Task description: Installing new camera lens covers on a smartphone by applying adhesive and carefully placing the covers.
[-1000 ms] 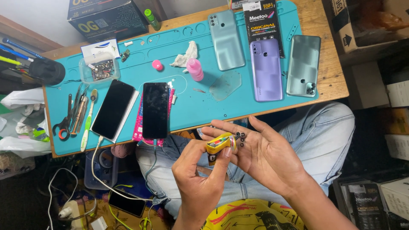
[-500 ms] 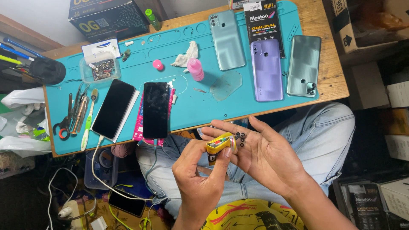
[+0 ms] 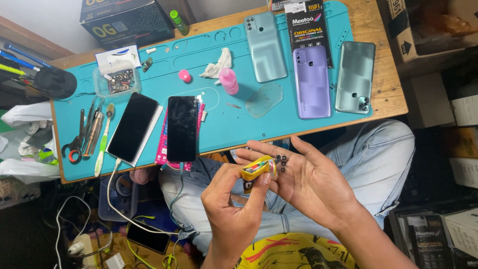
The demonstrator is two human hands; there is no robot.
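Left hand (image 3: 234,209) closed around a small yellow tube (image 3: 257,168), pinched between thumb and fingers, held above the lap and below the near edge of the table. Right hand (image 3: 311,182) open flat, palm up, fingers spread; small black rings (image 3: 282,163) lying on the fingers, just beside the tube's tip. Beyond the hands, a teal mat (image 3: 234,119) covering most of the wooden table (image 3: 386,94). Near its left end, a clear plastic tray (image 3: 117,81) holding small dark parts, contents too small to tell apart. At centre, a pink bottle (image 3: 228,80) lying tilted, with a round pink cap (image 3: 184,75) apart to its left. At the far edge, a black rectangular package (image 3: 307,25) with a colour label, partly overlapped by a purple phone (image 3: 311,82). At upper left, a dark box (image 3: 124,22) with large light lettering; behind it, a small green bottle (image 3: 178,21).
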